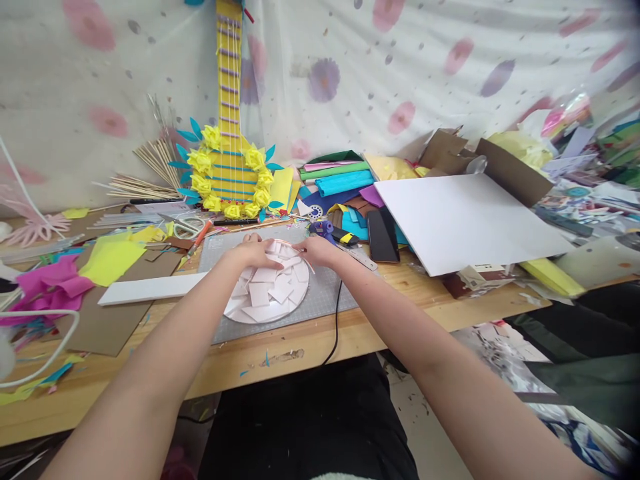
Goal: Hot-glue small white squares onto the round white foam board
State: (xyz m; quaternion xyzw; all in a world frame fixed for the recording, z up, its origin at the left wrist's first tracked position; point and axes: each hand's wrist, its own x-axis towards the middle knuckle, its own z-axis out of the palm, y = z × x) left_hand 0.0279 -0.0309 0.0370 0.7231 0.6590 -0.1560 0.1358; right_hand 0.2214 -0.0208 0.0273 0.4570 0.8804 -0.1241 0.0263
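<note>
My white disc [238,312] lay on the mat [327,293] on the bench [220,377], white pieces [280,291] covering most of it, with small gaps left. A strip [309,263] showed along the rim only around one o'clock, none evident nearer six. My left hand [266,255] at eleven looked parted, my right hand [303,249] at two narrow; whether either gripped, I couldn't tell.

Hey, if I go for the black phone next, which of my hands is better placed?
Probably your right hand: it is nearer the black phone, which lies to its right. Your left hand, over the white pieces, is farther off and would likely have to reach past the right one.
</note>
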